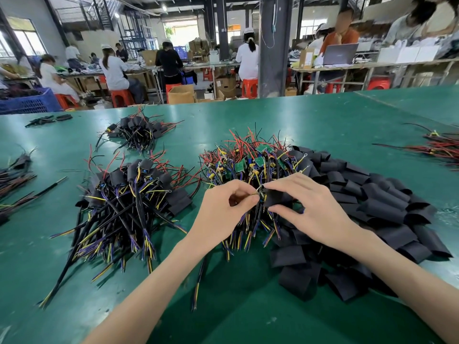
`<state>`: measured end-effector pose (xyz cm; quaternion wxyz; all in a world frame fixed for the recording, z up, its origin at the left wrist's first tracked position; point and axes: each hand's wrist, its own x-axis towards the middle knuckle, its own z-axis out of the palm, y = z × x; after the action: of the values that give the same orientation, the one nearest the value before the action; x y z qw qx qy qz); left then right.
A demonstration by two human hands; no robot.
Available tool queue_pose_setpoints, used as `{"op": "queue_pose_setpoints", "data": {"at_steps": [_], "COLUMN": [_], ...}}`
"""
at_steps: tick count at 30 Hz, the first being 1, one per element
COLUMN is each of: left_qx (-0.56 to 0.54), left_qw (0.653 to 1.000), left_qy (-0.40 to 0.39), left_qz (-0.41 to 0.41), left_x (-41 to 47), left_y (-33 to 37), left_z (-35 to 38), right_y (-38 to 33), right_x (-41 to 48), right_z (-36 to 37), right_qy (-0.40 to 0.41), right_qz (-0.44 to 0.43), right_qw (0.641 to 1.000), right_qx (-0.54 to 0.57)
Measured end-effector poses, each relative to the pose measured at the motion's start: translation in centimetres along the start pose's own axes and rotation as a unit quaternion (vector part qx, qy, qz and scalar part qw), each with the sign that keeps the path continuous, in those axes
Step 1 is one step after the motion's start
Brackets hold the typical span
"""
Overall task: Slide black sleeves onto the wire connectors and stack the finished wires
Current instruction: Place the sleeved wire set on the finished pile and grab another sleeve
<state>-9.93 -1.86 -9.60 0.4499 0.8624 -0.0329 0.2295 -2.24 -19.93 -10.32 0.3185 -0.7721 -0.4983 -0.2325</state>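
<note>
Two hands meet above the wire pile (248,162). Your left hand (223,209) pinches a wire end (257,193). Your right hand (313,209) pinches a black sleeve (274,198) just right of it. Slide the sleeve left, along the wire.

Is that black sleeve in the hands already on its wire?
Only starting: the right hand grips the black sleeve while the left hand pinches wire ends at its mouth.
</note>
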Motion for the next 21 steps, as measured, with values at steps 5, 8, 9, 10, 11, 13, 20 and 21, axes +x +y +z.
{"op": "queue_pose_setpoints", "data": {"at_steps": [5, 8, 9, 10, 11, 13, 20, 21], "left_qx": [-0.02, -0.021, -0.02, -0.018, -0.016, -0.011, 0.013, 0.018], "left_qw": [1.0, 1.0, 1.0, 1.0, 1.0, 1.0, 0.997, 0.995], "left_qy": [-0.006, -0.006, -0.004, -0.004, -0.005, -0.007, 0.055, 0.082], "left_qz": [0.005, 0.008, 0.008, 0.008, 0.007, 0.007, 0.046, 0.058], "left_x": [-0.07, -0.2, -0.22, -0.23, -0.24, -0.28, -0.28, -0.05], "left_y": [0.04, 0.15, 0.17, 0.19, 0.21, 0.26, 0.5, 0.5], "left_z": [-0.02, 0.03, 0.07, 0.11, 0.16, 0.22, -0.27, -0.68], "right_y": [-0.02, 0.02, 0.04, 0.05, 0.05, 0.06, 0.33, 0.82], "right_x": [-0.05, -0.06, -0.09, -0.13, -0.15, -0.15, 0.22, 0.46], "right_z": [0.0, 0.0, 0.0, 0.01, 0.03, 0.09, -0.39, -0.78], "right_qy": [-0.006, -0.017, -0.019, -0.021, -0.024, -0.031, 0.005, 0.038], "right_qz": [0.004, 0.028, 0.035, 0.041, 0.046, 0.05, 0.063, 0.07], "right_qw": [1.0, 0.999, 0.999, 0.998, 0.998, 0.997, 0.998, 0.997], "right_qx": [0.011, 0.028, 0.034, 0.041, 0.046, 0.048, 0.027, 0.003]}}
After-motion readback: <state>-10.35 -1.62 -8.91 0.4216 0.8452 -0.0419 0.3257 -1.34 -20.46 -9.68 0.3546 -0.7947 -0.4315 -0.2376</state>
